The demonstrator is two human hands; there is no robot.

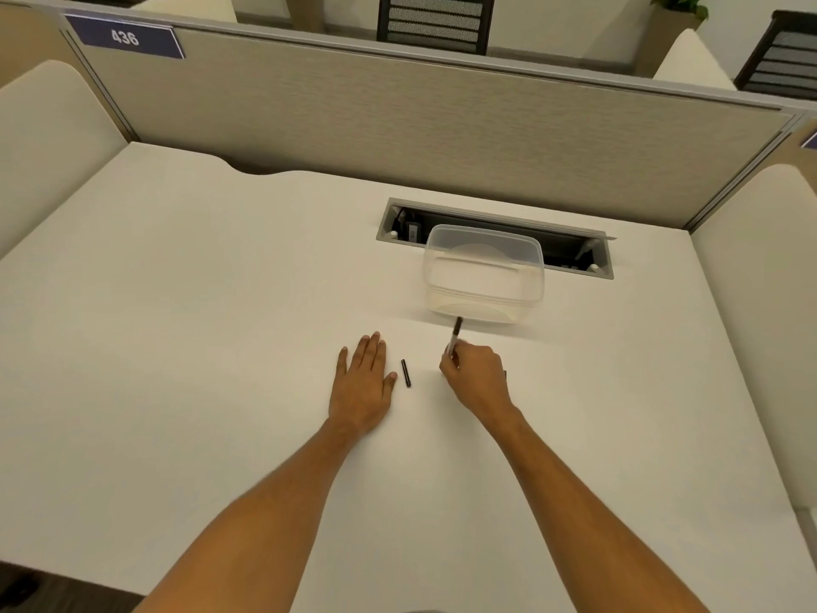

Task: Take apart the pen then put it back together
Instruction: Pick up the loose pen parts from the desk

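Note:
My right hand (475,376) is closed around the pen body (455,333), whose clear barrel and dark end stick up and away from my fist toward the container. A small black pen cap (406,372) lies loose on the white desk (199,325) between my two hands. My left hand (363,379) rests flat on the desk, palm down, fingers together, just left of the cap and not touching it. A dark bit shows at the right edge of my right hand; I cannot tell what it is.
A clear plastic container (484,276) stands just beyond my right hand. Behind it is a grey cable slot (495,232) set into the desk. A fabric partition (398,126) closes off the desk's far side, with curved side panels left and right.

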